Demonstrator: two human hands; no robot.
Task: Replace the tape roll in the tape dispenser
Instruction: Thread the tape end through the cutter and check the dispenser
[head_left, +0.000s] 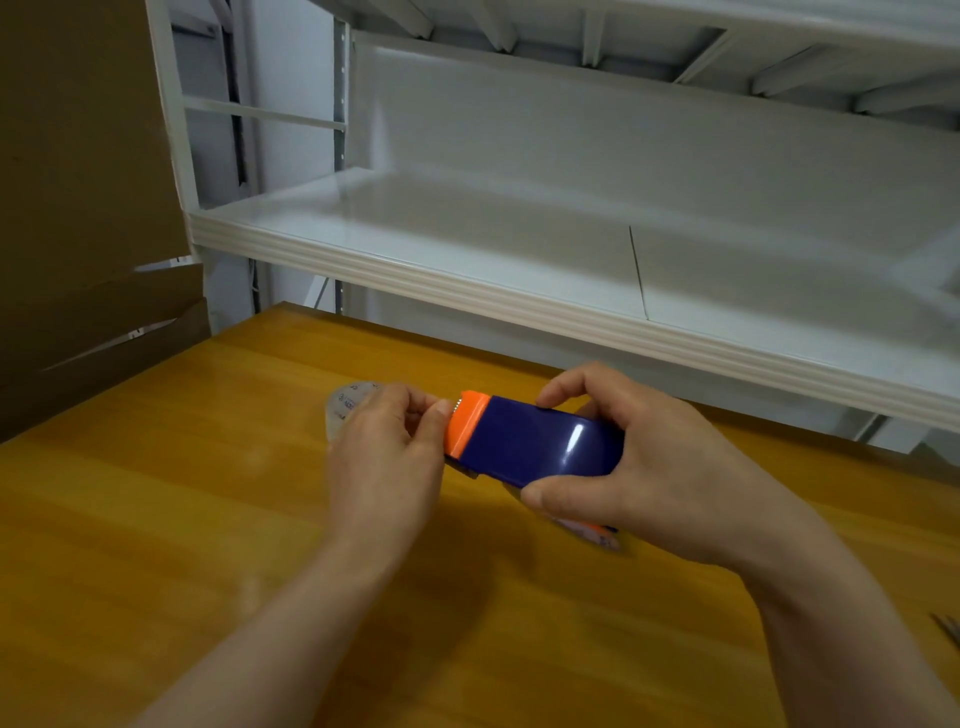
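A dark blue tape dispenser (540, 439) with an orange cutter end (467, 423) is held above the wooden table (182, 519). My right hand (639, 462) grips the blue body from the right, thumb underneath. My left hand (387, 452) pinches at the orange serrated end with thumb and forefinger. A clear tape roll (345, 405) lies on the table just behind my left hand, mostly hidden by it. Part of another tape roll (597, 535) shows under the dispenser below my right thumb.
A white metal shelf (519, 280) runs across behind the table, its lip overhanging the far edge. Brown cardboard (78, 208) stands at the left. A thin metal object (948, 629) pokes in at the right edge of the table.
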